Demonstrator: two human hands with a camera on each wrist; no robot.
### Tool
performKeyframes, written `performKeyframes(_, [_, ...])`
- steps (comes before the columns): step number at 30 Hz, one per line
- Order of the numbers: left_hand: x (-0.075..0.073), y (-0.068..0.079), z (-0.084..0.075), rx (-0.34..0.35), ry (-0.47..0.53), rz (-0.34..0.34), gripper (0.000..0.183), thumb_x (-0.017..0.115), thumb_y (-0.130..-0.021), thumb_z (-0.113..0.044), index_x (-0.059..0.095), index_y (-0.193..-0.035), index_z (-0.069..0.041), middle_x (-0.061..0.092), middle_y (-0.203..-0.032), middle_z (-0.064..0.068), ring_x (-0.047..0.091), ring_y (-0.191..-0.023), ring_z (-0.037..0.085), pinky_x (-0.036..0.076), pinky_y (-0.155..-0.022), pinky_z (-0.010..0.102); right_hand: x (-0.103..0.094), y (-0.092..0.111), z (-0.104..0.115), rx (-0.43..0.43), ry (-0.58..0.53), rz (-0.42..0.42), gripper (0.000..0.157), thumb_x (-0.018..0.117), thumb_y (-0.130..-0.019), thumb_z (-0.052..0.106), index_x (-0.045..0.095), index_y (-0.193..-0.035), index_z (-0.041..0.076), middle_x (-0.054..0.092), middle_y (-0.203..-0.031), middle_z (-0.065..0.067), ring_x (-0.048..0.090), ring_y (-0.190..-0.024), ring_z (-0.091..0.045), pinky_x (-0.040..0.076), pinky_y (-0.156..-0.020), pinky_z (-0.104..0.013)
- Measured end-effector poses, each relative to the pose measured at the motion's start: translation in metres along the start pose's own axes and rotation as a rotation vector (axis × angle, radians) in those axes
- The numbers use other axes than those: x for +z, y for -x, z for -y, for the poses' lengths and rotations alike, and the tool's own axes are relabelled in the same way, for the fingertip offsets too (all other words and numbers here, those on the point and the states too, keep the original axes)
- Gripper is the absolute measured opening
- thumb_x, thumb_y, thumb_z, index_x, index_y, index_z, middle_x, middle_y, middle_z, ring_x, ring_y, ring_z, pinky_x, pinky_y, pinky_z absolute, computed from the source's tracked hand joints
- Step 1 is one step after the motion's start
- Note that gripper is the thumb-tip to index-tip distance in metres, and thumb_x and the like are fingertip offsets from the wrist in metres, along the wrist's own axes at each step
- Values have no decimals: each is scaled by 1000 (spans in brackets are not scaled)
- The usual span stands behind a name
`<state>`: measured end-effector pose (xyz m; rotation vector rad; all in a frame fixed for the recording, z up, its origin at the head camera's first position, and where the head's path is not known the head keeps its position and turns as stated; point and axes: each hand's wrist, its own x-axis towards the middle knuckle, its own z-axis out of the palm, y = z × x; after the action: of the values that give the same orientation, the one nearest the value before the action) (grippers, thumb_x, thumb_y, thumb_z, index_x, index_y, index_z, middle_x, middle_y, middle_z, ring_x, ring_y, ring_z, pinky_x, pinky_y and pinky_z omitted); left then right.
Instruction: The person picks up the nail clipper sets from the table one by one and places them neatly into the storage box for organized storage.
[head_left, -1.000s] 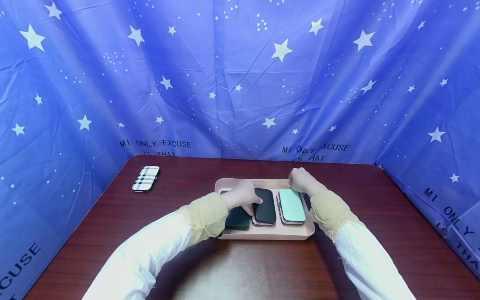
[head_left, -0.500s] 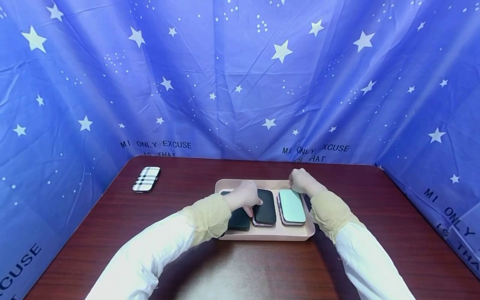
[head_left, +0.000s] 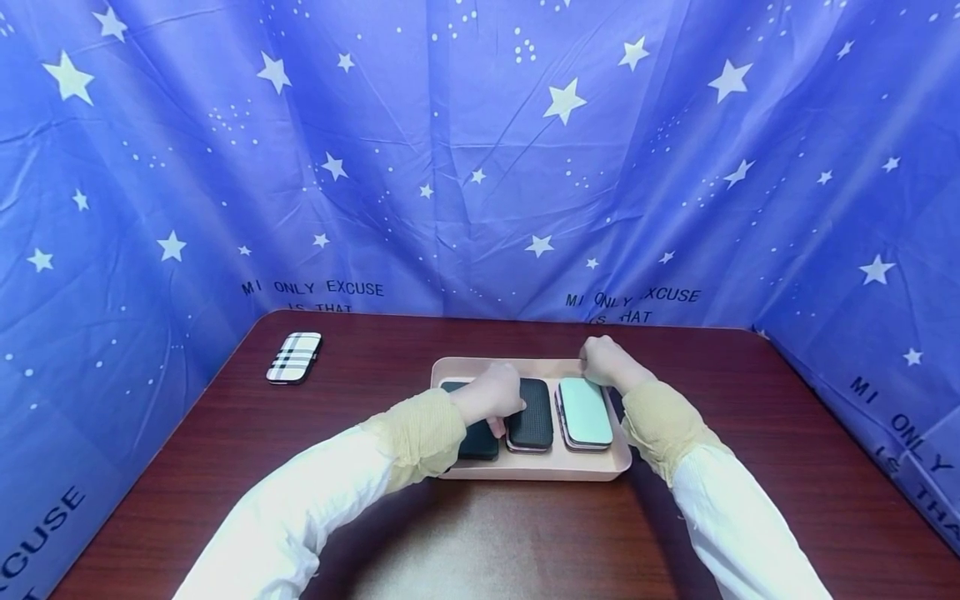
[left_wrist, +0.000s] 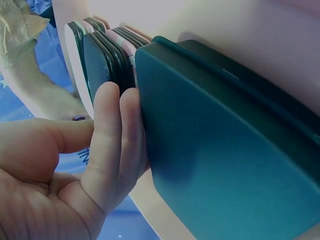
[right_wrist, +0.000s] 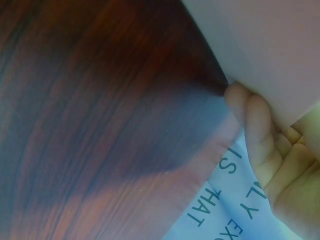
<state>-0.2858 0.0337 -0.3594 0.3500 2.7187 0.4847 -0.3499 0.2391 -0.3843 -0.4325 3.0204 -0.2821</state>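
A shallow beige tray (head_left: 525,473) holds three groups of slim cases. My left hand (head_left: 491,393) reaches in between a dark green case (head_left: 480,446) on the left and a stack topped by a black textured case (head_left: 534,417). In the left wrist view, the left fingers (left_wrist: 107,130) are fairly straight and lie against the side of the black stack, beside the dark green case (left_wrist: 215,150); the thumb tip is hidden behind them. My right hand (head_left: 609,362) grips the tray's far right rim, behind a stack with a mint-green case (head_left: 585,410) on top.
A white plaid case (head_left: 294,358) with a dark edge lies alone on the far left of the reddish-brown wooden table (head_left: 375,350). A blue curtain (head_left: 450,125) with white stars hangs behind the table and along both sides.
My left hand has shifted slightly to the right against the black stack, and the black case sits more evenly over the cases beneath. The right hand and the tray stay in place.
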Motion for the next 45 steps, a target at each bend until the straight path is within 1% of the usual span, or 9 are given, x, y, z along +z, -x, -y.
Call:
performKeyframes(8, [2,1,1,62,-104,-60,32,68,-88,-26,62,-98,3,66,-59,4,66,-52,11,51,-82,18,0,0,-2,-5,11,1,23,57,-77,-5,54,-59,9,52,-60,-3,48,-56,-17,43,-50,-26])
performKeyframes(10, [2,1,1,77,-125,-75,35,68,-87,-27,60,-102,4,65,-58,3,66,-51,10,50,-86,19,0,0,-2,-9,15,-5,21,60,-77,-4,56,-61,8,54,-62,-3,49,-58,-17,43,-51,-27])
performKeyframes(13, [2,0,3,71,-90,-66,38,68,-88,-27,57,-106,5,64,-53,4,65,-47,11,50,-86,19,0,0,-2,-2,9,-3,20,61,-79,-3,57,-62,7,56,-64,-5,52,-58,-17,46,-51,-27])
performKeyframes(15, [2,-1,4,55,-36,-42,34,67,-89,-26,60,-99,5,63,-52,4,65,-47,12,52,-81,18,0,0,-1,7,1,4,20,61,-80,-3,57,-63,7,57,-65,-5,54,-57,-17,47,-49,-27])
performKeyframes(21, [-2,2,6,-23,171,48,31,62,-92,-20,60,-73,4,63,-52,11,65,-47,20,55,-54,23,1,-1,0,7,14,8,19,62,-79,-2,58,-63,7,56,-64,-4,50,-59,-16,44,-52,-26])
performKeyframes(31, [-18,22,11,-7,363,91,30,58,-95,-17,59,-89,13,65,-62,20,64,-46,23,55,-47,31,-1,1,0,-11,21,-12,26,58,-76,-5,51,-57,10,49,-58,-2,46,-56,-16,41,-50,-25])
performKeyframes(37, [-25,34,17,59,499,28,18,60,-92,-13,55,-86,2,67,-71,24,64,-48,23,54,-44,32,-1,1,0,-24,21,-13,26,59,-78,-5,52,-58,10,50,-58,-2,47,-55,-16,42,-49,-25])
performKeyframes(41, [-31,44,18,118,561,-12,13,61,-91,-13,55,-92,0,68,-78,24,68,-60,32,54,-45,34,-2,2,0,-18,10,-9,25,58,-78,-6,52,-58,10,51,-58,-2,50,-54,-16,43,-48,-24])
performKeyframes(45, [-37,57,20,184,416,-115,15,60,-92,-23,60,-98,-9,69,-74,4,68,-54,21,56,-58,31,-1,3,0,-19,16,-12,24,59,-77,-5,53,-59,9,51,-59,-2,50,-55,-16,43,-49,-25])
